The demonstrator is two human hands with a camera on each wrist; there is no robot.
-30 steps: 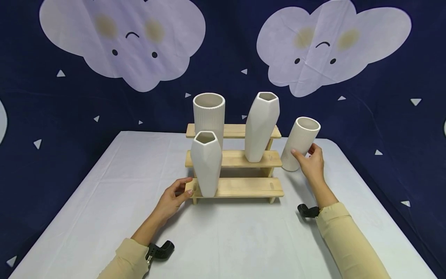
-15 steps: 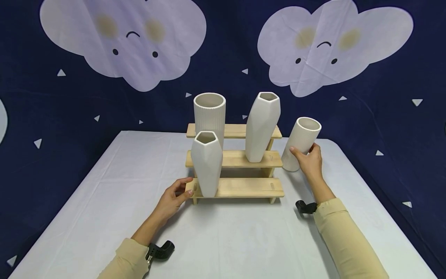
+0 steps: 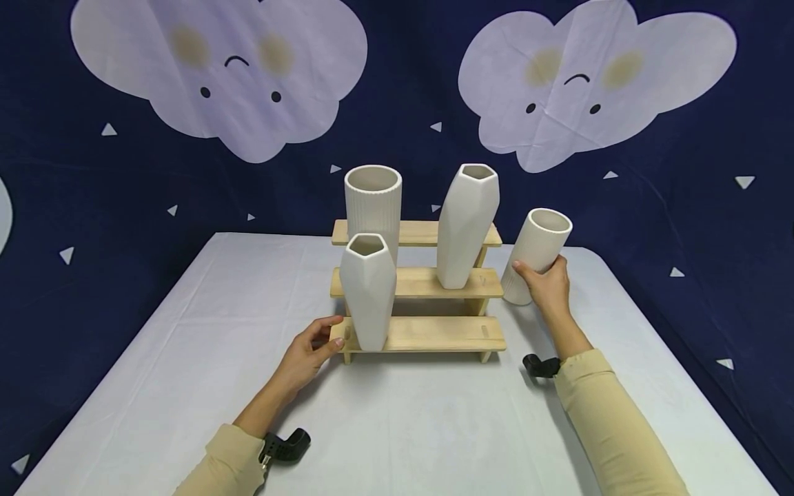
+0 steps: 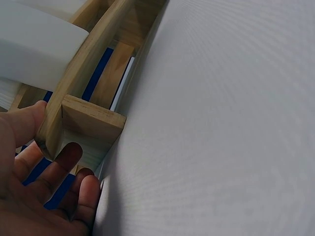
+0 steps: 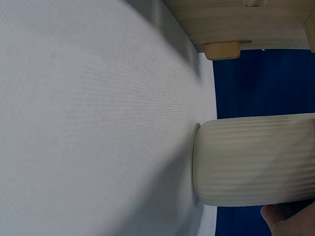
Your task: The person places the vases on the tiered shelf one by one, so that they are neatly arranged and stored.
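Note:
My left hand (image 3: 308, 351) pinches the left end of the lowest board of a three-tier wooden display stand (image 3: 443, 332). In the left wrist view its thumb lies over the board (image 4: 78, 69) and the fingers reach beneath. Right of the stand, my right hand (image 3: 550, 291) grips a white ribbed cylindrical vase (image 3: 535, 242), thumb at the front. That vase stands on the table; the right wrist view shows its base (image 5: 206, 162) at the cloth. A white faceted vase (image 3: 369, 296) stands on the lowest tier's left, another faceted vase (image 3: 466, 227) on the middle tier's right.
A wider ribbed vase (image 3: 373, 207) stands at the stand's upper left, partly hidden by the front faceted vase. White cloth (image 3: 428, 427) covers the table. Behind it hangs a dark blue curtain (image 3: 397, 83) with clouds.
My right thumb and wrist have shifted slightly left around the ribbed vase, and the forearm has swung left a little. The vase stays in place; my left hand has not moved.

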